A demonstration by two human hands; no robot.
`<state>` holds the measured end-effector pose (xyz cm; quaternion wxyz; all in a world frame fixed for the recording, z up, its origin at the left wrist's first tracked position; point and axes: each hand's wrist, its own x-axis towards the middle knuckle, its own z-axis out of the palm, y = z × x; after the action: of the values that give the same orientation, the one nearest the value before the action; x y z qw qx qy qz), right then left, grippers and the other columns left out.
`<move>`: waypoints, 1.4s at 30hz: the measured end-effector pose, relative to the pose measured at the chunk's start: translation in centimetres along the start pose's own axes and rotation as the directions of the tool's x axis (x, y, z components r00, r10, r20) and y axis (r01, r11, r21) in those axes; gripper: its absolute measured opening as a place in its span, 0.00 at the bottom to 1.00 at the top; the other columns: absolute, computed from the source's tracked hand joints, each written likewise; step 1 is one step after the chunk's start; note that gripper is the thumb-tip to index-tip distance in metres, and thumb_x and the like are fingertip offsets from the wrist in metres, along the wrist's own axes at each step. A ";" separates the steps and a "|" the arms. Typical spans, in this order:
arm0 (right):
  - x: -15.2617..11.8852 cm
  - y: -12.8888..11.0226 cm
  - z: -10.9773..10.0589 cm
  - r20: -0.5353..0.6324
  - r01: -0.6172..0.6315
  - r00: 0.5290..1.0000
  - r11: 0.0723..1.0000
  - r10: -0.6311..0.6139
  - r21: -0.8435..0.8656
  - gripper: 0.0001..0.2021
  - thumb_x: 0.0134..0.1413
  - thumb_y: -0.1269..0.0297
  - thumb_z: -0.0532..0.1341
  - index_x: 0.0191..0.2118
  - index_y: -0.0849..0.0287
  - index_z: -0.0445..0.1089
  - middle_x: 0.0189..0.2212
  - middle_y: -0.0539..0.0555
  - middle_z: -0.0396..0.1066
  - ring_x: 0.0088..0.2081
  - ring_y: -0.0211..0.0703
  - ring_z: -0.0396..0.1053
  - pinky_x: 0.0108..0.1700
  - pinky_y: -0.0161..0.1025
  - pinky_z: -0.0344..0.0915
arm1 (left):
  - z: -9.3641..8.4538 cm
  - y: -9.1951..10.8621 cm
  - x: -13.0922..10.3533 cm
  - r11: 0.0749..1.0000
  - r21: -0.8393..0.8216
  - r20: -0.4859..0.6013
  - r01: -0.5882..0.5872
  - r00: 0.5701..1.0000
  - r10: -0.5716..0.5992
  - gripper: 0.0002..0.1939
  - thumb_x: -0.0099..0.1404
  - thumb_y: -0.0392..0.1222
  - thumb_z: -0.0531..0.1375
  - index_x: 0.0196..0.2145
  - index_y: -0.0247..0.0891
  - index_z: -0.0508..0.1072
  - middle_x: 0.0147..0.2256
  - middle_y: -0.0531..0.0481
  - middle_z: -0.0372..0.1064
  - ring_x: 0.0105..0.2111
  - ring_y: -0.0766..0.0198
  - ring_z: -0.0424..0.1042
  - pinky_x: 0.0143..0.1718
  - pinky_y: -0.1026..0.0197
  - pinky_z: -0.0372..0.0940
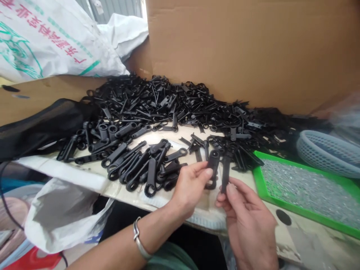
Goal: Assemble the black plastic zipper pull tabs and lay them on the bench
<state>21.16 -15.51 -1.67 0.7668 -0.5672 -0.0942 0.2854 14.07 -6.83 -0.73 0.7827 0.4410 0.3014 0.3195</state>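
My left hand (191,187) pinches a black plastic lever-like part (213,167) between thumb and fingers; a round hole shows at its top end. Just to the right, my right hand (247,217) grips a second flat black plastic piece (225,172), held upright by its lower end. The two pieces are side by side with a narrow gap between them. Left of my hands, on the table, lies a group of black ring-ended levers (152,174). Behind my hands are more loose black parts (197,142). My fingers partly cover both held pieces.
A large heap of black parts (157,97) rises against a cardboard wall (253,48). At right stand a green tray (260,180) of small shiny metal pieces and a blue-grey plastic basket (329,157). A white sack (56,41) lies at upper left; a white bag (56,213) hangs at the table's front left.
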 end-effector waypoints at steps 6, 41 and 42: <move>0.3 0.9 1.0 -0.017 0.113 0.993 0.985 -0.116 -0.130 0.21 0.40 0.58 0.76 0.41 0.61 0.78 0.26 0.53 0.78 0.24 0.35 0.72 0.30 0.31 0.74 | -0.2 -0.4 -0.7 0.993 -0.104 0.001 -0.063 0.998 0.064 0.13 0.64 0.37 0.62 0.45 0.30 0.79 0.33 0.45 0.76 0.29 0.68 0.67 0.34 0.66 0.64; 2.7 1.1 1.8 0.198 0.217 0.963 0.963 -0.183 -0.163 0.15 0.55 0.56 0.68 0.45 0.58 0.75 0.38 0.56 0.79 0.39 0.46 0.77 0.42 0.43 0.74 | -3.0 -0.3 -1.3 0.886 0.365 0.224 -0.285 0.951 0.213 0.19 0.66 0.37 0.60 0.54 0.39 0.74 0.49 0.47 0.76 0.48 0.55 0.73 0.53 0.57 0.65; 2.6 1.2 1.7 0.188 0.233 0.962 0.957 -0.200 -0.175 0.15 0.56 0.55 0.68 0.45 0.58 0.75 0.38 0.56 0.79 0.39 0.47 0.77 0.44 0.44 0.74 | -3.0 -0.2 -1.1 0.884 0.366 0.233 -0.292 0.948 0.217 0.19 0.65 0.36 0.61 0.54 0.39 0.74 0.50 0.48 0.76 0.49 0.55 0.73 0.55 0.57 0.64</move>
<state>22.12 -12.42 -2.64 0.7235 -0.5997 -0.2477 0.2356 11.14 -6.28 -1.97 0.6529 0.6536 0.2247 0.3099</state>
